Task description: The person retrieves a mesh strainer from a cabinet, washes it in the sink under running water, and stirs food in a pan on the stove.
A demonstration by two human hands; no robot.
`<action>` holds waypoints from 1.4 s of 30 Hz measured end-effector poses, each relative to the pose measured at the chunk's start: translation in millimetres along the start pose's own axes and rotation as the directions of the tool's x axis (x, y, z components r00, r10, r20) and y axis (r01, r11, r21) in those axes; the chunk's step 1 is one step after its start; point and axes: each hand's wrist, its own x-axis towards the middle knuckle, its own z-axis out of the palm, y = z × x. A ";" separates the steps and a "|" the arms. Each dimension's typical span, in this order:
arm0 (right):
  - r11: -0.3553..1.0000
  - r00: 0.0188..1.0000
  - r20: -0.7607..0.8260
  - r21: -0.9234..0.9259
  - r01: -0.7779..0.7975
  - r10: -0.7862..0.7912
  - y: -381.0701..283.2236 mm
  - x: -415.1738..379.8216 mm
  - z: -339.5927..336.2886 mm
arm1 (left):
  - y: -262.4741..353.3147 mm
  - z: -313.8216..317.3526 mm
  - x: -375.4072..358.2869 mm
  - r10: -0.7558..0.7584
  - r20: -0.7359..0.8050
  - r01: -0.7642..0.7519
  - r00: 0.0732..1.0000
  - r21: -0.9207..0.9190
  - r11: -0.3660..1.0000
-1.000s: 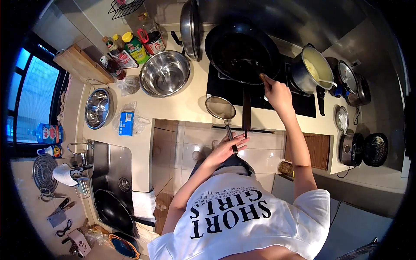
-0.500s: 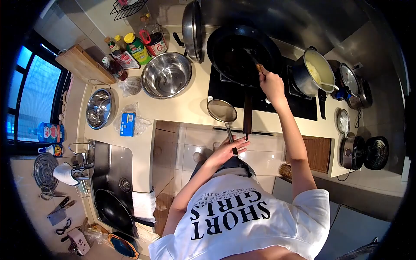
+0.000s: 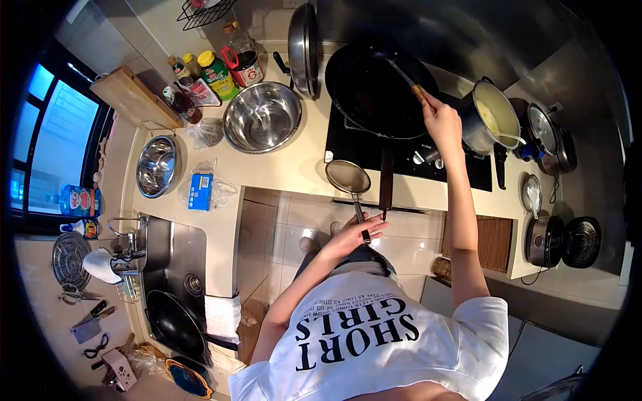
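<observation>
My right hand (image 3: 443, 125) is wrapped round the wooden handle of a spatula (image 3: 405, 75), whose metal blade end reaches into the far part of a black wok (image 3: 348, 100). The wok sits on the black stove, its long handle (image 3: 386, 177) pointing toward me. Below the counter edge, my left hand (image 3: 353, 239) holds a round mesh strainer (image 3: 348, 177) by its dark handle, which lies across the fingers. Those fingers are stretched out close to the end of the wok handle. The strainer's mesh bowl hangs over the counter edge, left of the wok handle.
Right of the wok stands a pot (image 3: 493, 113) of pale food with a ladle in it. A large steel bowl (image 3: 263, 118), a smaller bowl (image 3: 157, 167) and a blue box (image 3: 199, 192) sit on the left counter. Several bottles line the wall; the sink (image 3: 177, 250) is lower left.
My right hand has moved right, and the spatula has swung from the wok's middle toward its far side. The view has shifted slightly. My left hand still holds the strainer.
</observation>
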 end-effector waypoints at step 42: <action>0.996 0.965 0.262 0.081 -0.045 0.023 10.3 -41.9 -88.1 | 4.1 2.3 -4.2 -0.066 0.025 0.066 0.998 0.007 0.998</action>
